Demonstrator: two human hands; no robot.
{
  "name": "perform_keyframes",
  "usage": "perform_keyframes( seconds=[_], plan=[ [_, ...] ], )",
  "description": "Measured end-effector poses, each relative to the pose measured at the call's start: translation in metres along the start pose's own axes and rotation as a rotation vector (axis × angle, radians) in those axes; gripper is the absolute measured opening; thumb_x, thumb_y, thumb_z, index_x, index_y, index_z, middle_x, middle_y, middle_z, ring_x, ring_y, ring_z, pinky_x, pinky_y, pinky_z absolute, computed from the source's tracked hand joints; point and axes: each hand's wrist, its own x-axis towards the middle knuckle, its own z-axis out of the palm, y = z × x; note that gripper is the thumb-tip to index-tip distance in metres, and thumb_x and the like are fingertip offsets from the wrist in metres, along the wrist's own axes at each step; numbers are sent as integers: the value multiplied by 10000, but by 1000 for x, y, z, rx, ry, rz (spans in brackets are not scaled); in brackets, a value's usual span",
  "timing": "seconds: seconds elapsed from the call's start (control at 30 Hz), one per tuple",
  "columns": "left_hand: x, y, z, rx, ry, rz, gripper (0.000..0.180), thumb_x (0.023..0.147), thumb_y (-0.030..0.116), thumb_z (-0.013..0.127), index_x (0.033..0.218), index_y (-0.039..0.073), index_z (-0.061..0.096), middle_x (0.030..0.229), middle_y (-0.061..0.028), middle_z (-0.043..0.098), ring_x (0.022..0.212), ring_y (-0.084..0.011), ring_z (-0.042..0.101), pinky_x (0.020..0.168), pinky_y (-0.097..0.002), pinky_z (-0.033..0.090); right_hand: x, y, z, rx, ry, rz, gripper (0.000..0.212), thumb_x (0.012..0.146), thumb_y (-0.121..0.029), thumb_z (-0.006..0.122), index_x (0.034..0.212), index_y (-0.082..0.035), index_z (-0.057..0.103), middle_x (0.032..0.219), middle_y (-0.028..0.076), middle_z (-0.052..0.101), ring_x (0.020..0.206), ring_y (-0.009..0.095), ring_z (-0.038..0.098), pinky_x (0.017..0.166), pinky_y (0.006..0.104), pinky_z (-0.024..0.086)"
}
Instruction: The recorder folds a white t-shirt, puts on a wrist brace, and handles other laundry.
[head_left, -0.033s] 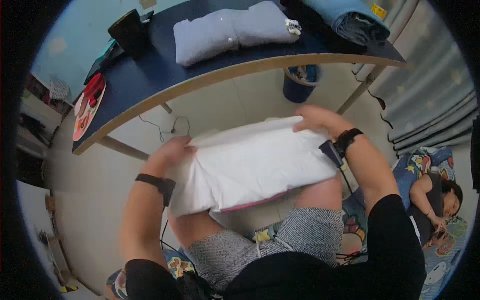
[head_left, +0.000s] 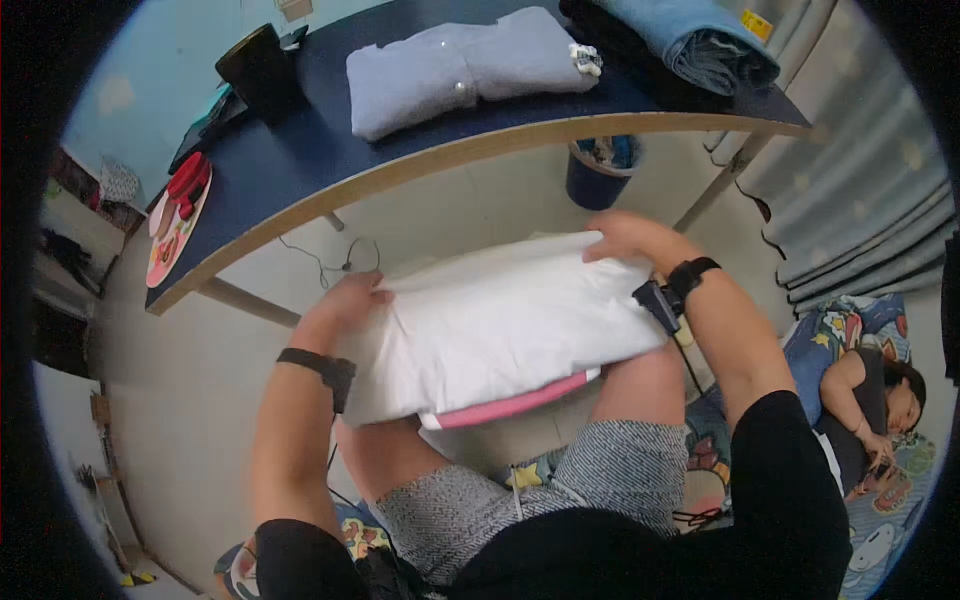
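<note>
A folded white cloth (head_left: 500,310), perhaps a garment, spans my thighs. At its far left corner my left hand (head_left: 353,302), slightly blurred, is closed on the edge with the thumb on top. My right hand (head_left: 628,238) grips the far right corner, its fingertips over the upper face. Along the near edge, a pink strip with white ends (head_left: 510,400) sticks out from beneath the cloth; what it belongs to is hidden.
Ahead stands a dark blue table (head_left: 320,150) bearing a folded lavender knit garment (head_left: 420,85), rolled jeans (head_left: 700,50) and a black container (head_left: 262,75). A bin (head_left: 598,180) sits under it. At right, a person (head_left: 865,420) lies on a patterned mat beside grey curtains (head_left: 860,150).
More of the pink strip shows at the cloth's near edge, which has shifted slightly away from me. Both hands keep their places at the far corners.
</note>
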Motion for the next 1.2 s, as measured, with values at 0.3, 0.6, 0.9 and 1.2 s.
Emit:
perform_keyframes(
  seconds=[0.3, 0.6, 0.9, 1.2],
  plan=[
    [-3, -13, 59, -141, 216, -201, 712, 841, 326, 643, 1367, -49, 345, 1296, -267, 493, 1216, -420, 453, 1019, -421, 388, 10, 21, 52, -19, 223, -114, 686, 734, -353, 714, 1284, -14, 484, 1264, 234, 508, 1191, 385, 473, 1016, 407, 388],
    [-92, 21, 133, -2095, -91, -907, 446, 891, 281, 585, 1224, -7, 514, 1138, -159, 610, 1050, -257, 597, 888, -361, 501, -112, -29, 102, 167, 137, -147, 780, 730, -205, 704, 1382, -7, 325, 1333, 264, 388, 1174, 419, 473, 1016, 404, 397],
    [-138, -15, 68, -1425, 606, -583, 308, 879, 95, 555, 1157, -30, 508, 1057, -143, 607, 911, -228, 617, 758, -338, 525, -132, -20, 60, -114, 552, -233, 315, 773, -32, 600, 1078, -100, 632, 877, 136, 602, 890, 357, 585, 760, 421, 469],
    [-351, 61, 103, -1034, 542, -666, 350, 879, 48, 520, 1206, -71, 484, 1092, -132, 602, 984, -199, 584, 862, -318, 470, -327, -45, 130, -58, 239, -329, 226, 712, -68, 663, 933, -103, 631, 737, 67, 549, 718, 280, 553, 631, 404, 441]
  ],
)
